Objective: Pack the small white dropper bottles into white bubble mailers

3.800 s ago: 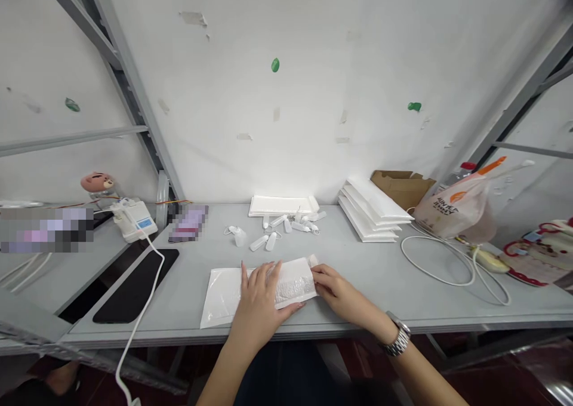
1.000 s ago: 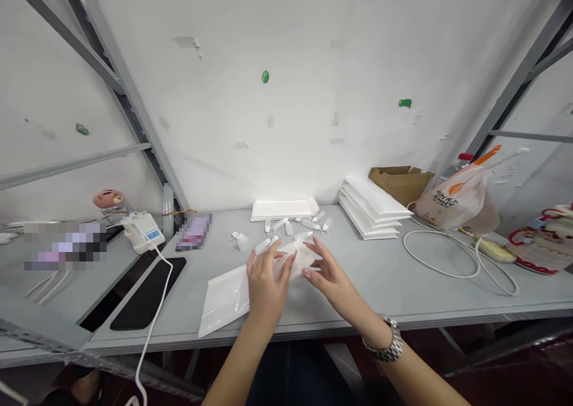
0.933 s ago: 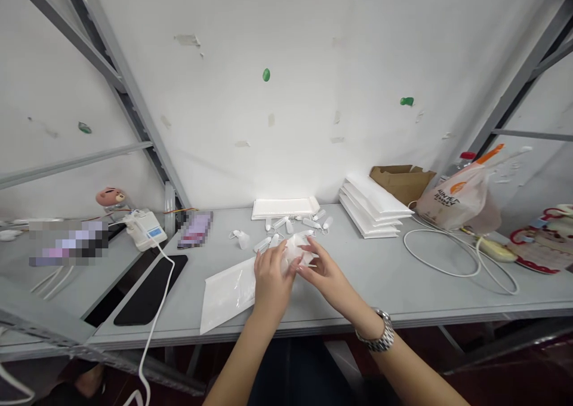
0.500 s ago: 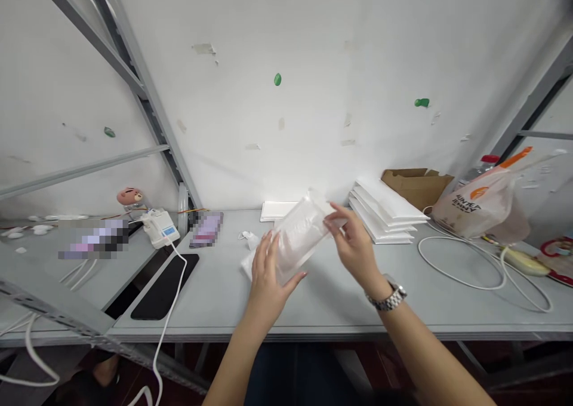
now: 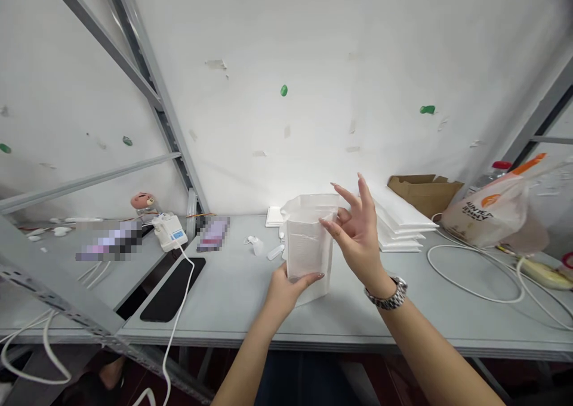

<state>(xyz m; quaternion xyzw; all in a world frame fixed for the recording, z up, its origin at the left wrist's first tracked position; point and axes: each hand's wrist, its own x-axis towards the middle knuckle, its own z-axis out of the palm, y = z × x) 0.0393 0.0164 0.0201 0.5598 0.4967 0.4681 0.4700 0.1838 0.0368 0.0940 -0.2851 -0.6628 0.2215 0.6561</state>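
I hold a white bubble mailer bag point(image 5: 308, 245) upright above the grey table point(image 5: 233, 292), mouth at the top. My left hand point(image 5: 286, 288) grips its lower part from behind, thumb across the front. My right hand point(image 5: 356, 234) pinches the bag's right upper edge with thumb and forefinger, the other fingers spread upward. Several small white plastic vials point(image 5: 274, 252) lie on the table behind the bag, partly hidden by it.
Flat white mailers are stacked at the back point(image 5: 274, 216) and to the right point(image 5: 400, 233). A cardboard box point(image 5: 425, 192), a plastic shopping bag point(image 5: 492, 215) and a looped white cable point(image 5: 474, 274) lie right. A black mat point(image 5: 172, 282), a small scale point(image 5: 169, 231) and grey shelf struts point(image 5: 134, 65) are left.
The mailer went from lying flat under both hands to being lifted off the table and turned upright. My right hand moved to its upper right edge.
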